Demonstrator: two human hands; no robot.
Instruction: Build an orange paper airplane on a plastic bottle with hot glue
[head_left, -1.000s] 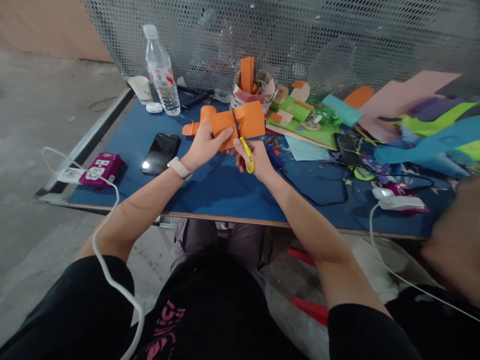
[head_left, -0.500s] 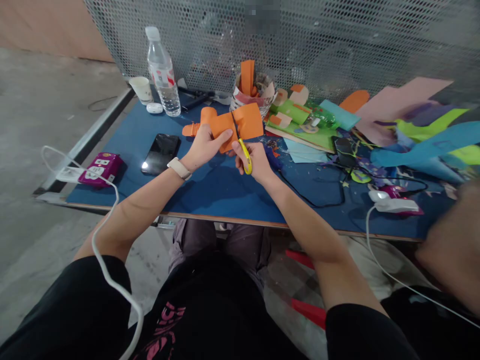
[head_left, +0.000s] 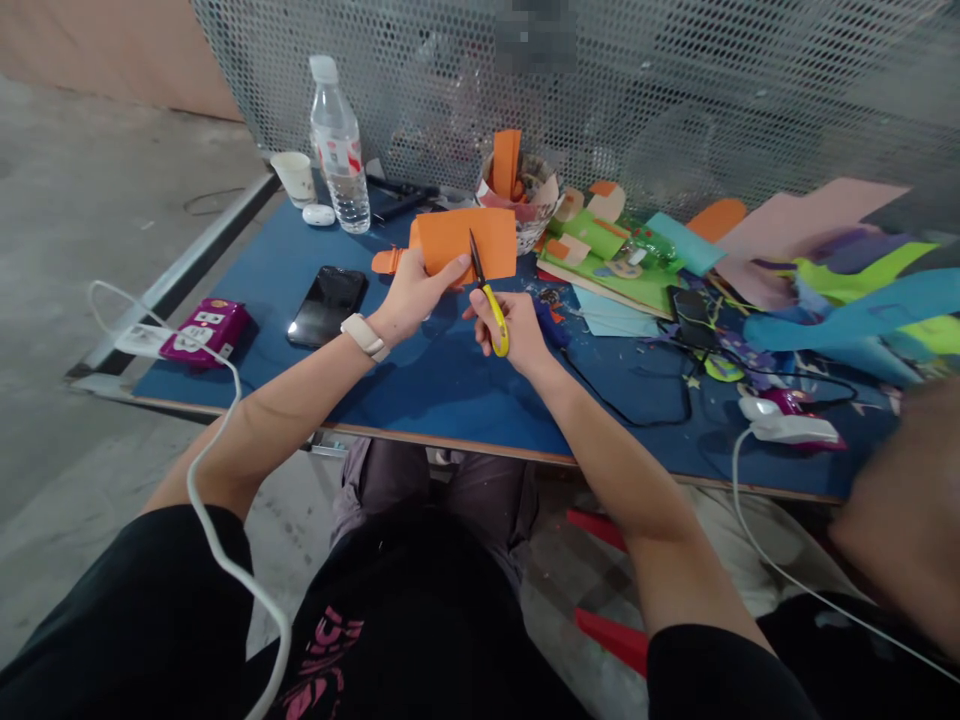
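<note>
My left hand (head_left: 411, 292) pinches the lower edge of an orange paper sheet (head_left: 457, 240) and holds it upright above the blue table (head_left: 420, 370). My right hand (head_left: 514, 325) grips yellow-handled scissors (head_left: 491, 305) by the handle loops. Their dark blades point up into the paper's lower right part. A cut orange tab sticks out to the left of my left hand. A pale watch sits on my left wrist.
A black phone (head_left: 328, 304), a water bottle (head_left: 340, 148), a paper cup (head_left: 295, 178) and a purple power strip (head_left: 205, 329) lie to the left. A paper-wrapped pot (head_left: 525, 195) stands behind. Coloured paper scraps (head_left: 825, 270), cables and a glue gun (head_left: 787, 425) crowd the right. Another person's arm (head_left: 907, 520) blurs at right.
The orange paper has been tilted up and now stands more upright. The scissors sit a little further into it, and the view has shifted slightly.
</note>
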